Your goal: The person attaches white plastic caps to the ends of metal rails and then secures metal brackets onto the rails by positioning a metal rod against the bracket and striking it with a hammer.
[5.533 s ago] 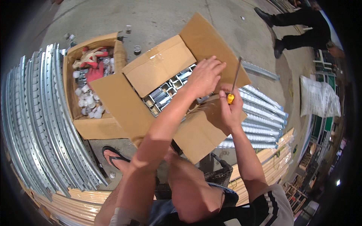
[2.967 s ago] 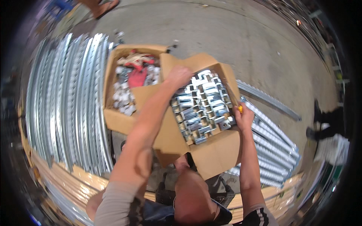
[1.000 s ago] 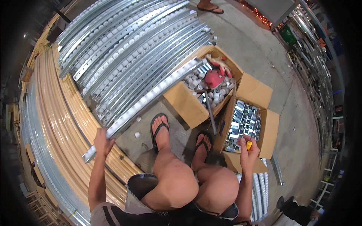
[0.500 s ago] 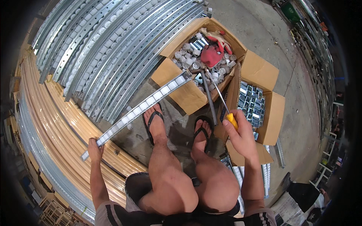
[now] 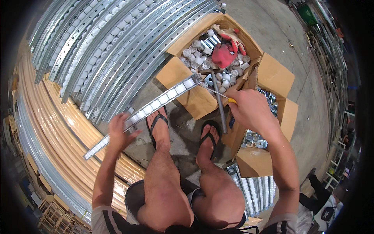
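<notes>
A metal roller track (image 5: 163, 98) with white rollers lies slantwise in front of me, its far end on the flap of an open cardboard box. My left hand (image 5: 118, 134), slightly blurred, is at the middle of the track with thumb and fingers apart, not closed round it. In my right hand (image 5: 251, 107) is a screwdriver (image 5: 214, 91) with a yellow handle. Its thin shaft points left, and the tip reaches the far end of the track; whether it touches is too small to tell.
The cardboard box (image 5: 187, 35) holds white rollers, red gloves (image 5: 223, 55) and a grey tube (image 5: 219, 103). A second box (image 5: 286, 117) contains shiny metal brackets. Stacked roller tracks (image 5: 128, 54) fill the upper left, beside beige wrapped pipes (image 5: 50, 113). More tracks (image 5: 255, 195) lie right of my legs.
My left hand has let go of the track's near end and moved up along it. My right hand has swung the screwdriver leftward, bringing its tip to the track's far end.
</notes>
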A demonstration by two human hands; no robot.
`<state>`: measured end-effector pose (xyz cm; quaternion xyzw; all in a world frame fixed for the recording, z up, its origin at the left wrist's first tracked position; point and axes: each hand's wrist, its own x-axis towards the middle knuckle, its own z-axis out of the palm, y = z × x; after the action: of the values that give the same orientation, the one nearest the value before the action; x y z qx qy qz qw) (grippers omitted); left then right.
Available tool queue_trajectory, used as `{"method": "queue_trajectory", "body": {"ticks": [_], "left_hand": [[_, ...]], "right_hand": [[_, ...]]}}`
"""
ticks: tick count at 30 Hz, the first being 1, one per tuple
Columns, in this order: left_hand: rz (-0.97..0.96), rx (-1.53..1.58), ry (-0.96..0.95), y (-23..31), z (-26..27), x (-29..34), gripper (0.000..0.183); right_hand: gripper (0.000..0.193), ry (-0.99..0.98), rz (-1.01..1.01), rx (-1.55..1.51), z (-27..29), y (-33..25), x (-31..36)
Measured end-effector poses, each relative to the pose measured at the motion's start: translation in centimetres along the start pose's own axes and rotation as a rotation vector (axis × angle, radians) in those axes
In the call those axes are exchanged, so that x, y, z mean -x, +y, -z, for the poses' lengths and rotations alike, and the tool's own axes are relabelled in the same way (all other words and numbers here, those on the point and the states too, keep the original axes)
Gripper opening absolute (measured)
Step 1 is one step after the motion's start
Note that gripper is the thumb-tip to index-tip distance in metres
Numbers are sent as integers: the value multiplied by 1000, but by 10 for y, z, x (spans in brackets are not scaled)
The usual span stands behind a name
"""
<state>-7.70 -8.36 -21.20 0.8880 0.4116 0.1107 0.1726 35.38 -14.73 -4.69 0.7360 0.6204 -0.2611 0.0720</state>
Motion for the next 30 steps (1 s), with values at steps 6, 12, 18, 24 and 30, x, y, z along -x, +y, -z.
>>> {"method": "queue_trajectory", "body": {"ticks": [6,12,18,24,30], "left_hand": [[5,98,-20,86,-62,-129,58],[183,64,-208,92,-91,-144,48],[141,64,-213,89,-95,-146,51],[182,55,-296,94,-104,-154,52],[213,129,-398,84,-94,-168,57]], "right_hand": [[17,-80,108,195,33,-22,-31],[12,-113,276,422,46,-49,-57],[6,-303,390,613,-6,-85,-42],[50,-4,-109,97,-89,-70,-16],[46,249,-377,-865,-172,-89,3]]}}
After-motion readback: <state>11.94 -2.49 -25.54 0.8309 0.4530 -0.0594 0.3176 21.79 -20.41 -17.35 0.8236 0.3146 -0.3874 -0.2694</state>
